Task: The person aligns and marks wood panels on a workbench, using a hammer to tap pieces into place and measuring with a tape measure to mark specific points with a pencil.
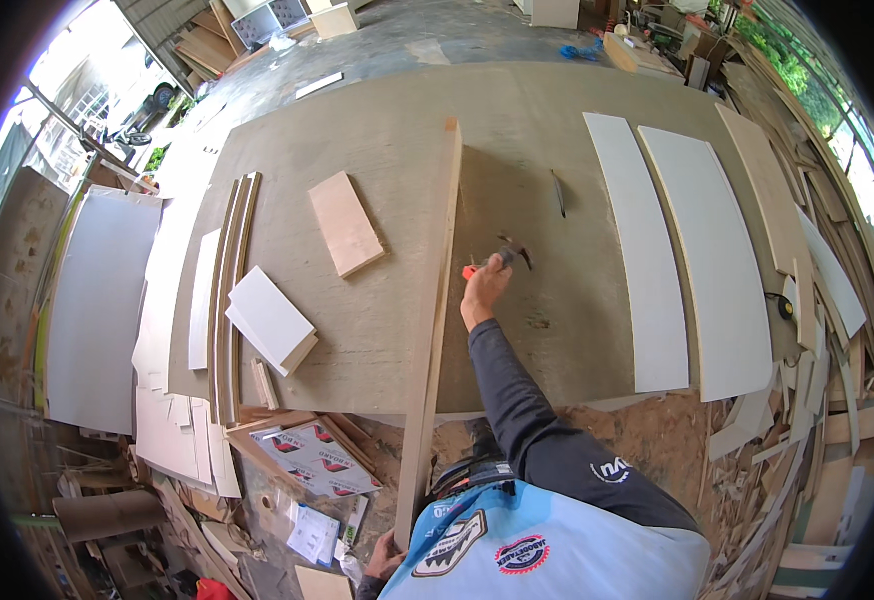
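Note:
My right hand is closed around a claw hammer above the worktable, with an orange part of its handle showing beside the fingers. A long narrow wooden board stands on edge, running from the middle of the worktable past its near edge toward my body. Low in the picture, my left hand grips this board near its close end, and some of its fingers are hidden. The hammer is just right of the board. A slim dark tool, its kind unclear, lies farther up the table.
Left on the table lie a light wood block, stacked white panels and narrow strips. White panels lie on the right, with a tape measure beyond. Scrap wood and a printed carton flank the near side.

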Tool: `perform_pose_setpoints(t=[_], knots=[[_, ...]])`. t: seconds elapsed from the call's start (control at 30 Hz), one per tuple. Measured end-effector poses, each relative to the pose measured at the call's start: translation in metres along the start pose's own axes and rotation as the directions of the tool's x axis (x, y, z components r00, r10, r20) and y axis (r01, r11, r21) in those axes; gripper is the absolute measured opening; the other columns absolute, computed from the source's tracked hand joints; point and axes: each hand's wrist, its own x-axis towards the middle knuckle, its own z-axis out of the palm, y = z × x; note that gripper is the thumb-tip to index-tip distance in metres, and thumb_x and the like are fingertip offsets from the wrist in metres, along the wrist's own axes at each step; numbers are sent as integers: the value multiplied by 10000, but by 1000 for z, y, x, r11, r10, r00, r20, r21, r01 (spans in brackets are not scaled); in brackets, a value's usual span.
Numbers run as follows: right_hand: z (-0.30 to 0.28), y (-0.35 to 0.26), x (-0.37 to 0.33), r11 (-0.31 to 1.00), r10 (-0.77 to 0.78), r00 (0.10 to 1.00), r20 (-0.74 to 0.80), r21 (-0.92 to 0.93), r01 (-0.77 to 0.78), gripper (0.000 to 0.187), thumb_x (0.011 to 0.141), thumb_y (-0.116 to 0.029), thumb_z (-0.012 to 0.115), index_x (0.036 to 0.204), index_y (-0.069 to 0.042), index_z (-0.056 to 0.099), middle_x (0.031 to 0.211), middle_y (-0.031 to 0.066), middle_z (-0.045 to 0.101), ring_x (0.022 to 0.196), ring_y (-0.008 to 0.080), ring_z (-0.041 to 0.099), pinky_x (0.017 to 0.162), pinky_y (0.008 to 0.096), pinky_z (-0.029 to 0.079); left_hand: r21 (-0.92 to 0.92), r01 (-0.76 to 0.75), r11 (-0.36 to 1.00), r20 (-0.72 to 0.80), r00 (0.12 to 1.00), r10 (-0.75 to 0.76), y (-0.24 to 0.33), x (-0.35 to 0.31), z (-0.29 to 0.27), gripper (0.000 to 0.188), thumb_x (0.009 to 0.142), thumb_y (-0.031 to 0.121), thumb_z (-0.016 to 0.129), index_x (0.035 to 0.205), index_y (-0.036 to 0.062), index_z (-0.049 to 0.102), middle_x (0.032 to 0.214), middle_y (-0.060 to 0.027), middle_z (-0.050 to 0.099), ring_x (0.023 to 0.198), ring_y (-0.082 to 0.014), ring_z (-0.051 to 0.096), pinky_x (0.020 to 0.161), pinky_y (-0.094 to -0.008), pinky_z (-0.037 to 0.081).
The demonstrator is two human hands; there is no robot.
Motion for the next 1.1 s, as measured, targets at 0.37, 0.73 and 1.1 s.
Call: perform_pose_setpoints(t=[0.37, 0.73, 1.1], knots=[[36, 6, 0, 990, 67, 997, 47, -126, -61, 306, 987, -276, 485, 952, 27, 510, 870, 122, 582, 585, 216, 577, 560, 365, 482, -94, -11, 996, 27, 1000, 13, 23, -4, 1, 526, 798, -6, 678, 1312, -25, 571, 1035, -61, 704, 890, -95, 648, 773, -277, 548], [33, 22, 34, 983, 110, 887, 448, -181, -30, 327, 959, -306, 576, 780, -34, 539, 708, 42, 552, 604, 179, 606, 506, 334, 455, 157, -31, 987, 52, 998, 24, -57, 20, -61, 672, 778, 275, 859, 1300, -28, 564, 1010, -70, 684, 862, -91, 636, 676, -251, 512], [-145, -45, 27, 907, 271, 611, 744, -410, 97, 342, 991, -306, 548, 806, -19, 532, 545, 75, 550, 457, 170, 583, 463, 354, 440, -33, -65, 997, -161, 985, 59, 76, 107, 19, 471, 703, -46, 661, 1171, -19, 617, 1027, -94, 693, 949, -213, 680, 785, -336, 561]])
